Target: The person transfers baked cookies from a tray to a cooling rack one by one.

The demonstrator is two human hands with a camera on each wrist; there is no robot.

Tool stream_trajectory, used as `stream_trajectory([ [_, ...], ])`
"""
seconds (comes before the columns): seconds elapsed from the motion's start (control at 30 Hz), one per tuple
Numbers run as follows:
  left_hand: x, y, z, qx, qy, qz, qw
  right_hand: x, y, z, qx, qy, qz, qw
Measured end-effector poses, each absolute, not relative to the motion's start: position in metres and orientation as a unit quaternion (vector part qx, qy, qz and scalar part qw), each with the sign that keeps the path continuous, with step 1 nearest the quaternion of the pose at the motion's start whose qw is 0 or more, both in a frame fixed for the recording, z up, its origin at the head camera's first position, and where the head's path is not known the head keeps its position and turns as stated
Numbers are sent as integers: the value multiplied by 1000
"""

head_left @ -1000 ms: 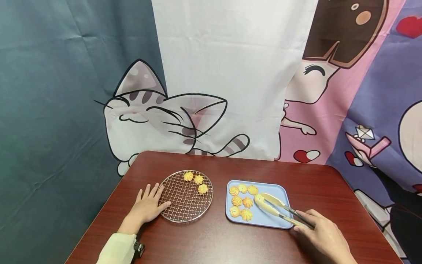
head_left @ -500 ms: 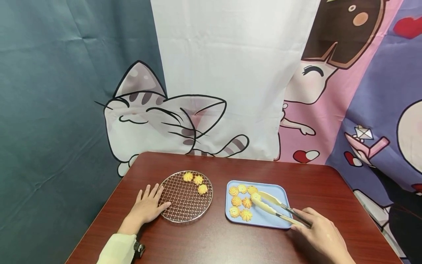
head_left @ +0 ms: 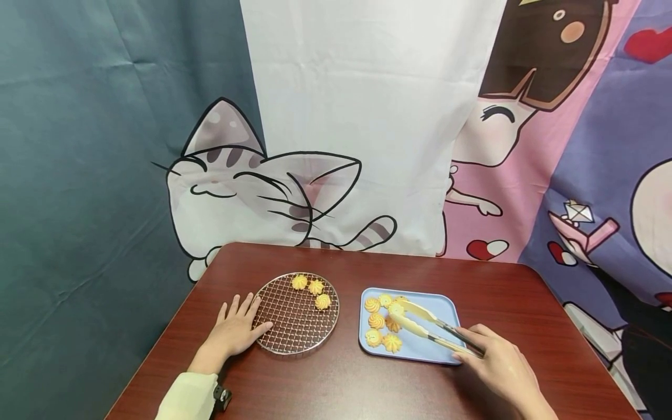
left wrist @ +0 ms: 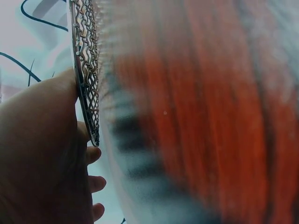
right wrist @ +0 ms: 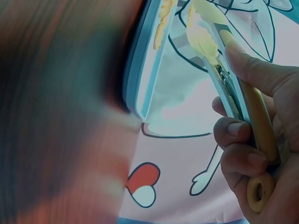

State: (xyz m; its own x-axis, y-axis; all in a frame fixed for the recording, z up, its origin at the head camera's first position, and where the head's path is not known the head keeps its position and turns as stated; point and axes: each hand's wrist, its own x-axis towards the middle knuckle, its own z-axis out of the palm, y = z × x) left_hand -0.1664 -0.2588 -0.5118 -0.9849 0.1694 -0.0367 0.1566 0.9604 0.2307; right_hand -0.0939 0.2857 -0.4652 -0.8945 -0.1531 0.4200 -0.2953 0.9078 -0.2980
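Observation:
My left hand (head_left: 233, 332) lies with spread, straight fingers at the left rim of a round wire rack (head_left: 291, 326); its thumb reaches over the rim. Three piped butter cookies (head_left: 315, 287) sit at the rack's upper right. With curled fingers my right hand (head_left: 501, 364) grips a pair of tongs (right wrist: 254, 112) by the handles. Between the pale tips is a cookie (head_left: 396, 309), held over the left half of a blue tray (head_left: 430, 353). Several more cookies (head_left: 373, 337) lie in that half, some partly hidden behind the tongs.
Rack and tray stand side by side on a dark red-brown wooden table (head_left: 336, 385), a strip of tabletop between them. Behind the table's far edge hangs a curtain (head_left: 367, 116) with cartoon prints. A dark watch (head_left: 222, 398) is on the left wrist.
The right hand and tongs have moved left over the tray, carrying the pinched cookie toward the cookies there. The left hand has stayed still at the rack.

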Motion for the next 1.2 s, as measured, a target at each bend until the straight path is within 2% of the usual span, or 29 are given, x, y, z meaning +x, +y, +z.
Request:
stream_trajectory([
  [1.2, -164, -259, -513, 79, 989, 119, 26, -120, 230, -452, 176, -945, 213, 176],
])
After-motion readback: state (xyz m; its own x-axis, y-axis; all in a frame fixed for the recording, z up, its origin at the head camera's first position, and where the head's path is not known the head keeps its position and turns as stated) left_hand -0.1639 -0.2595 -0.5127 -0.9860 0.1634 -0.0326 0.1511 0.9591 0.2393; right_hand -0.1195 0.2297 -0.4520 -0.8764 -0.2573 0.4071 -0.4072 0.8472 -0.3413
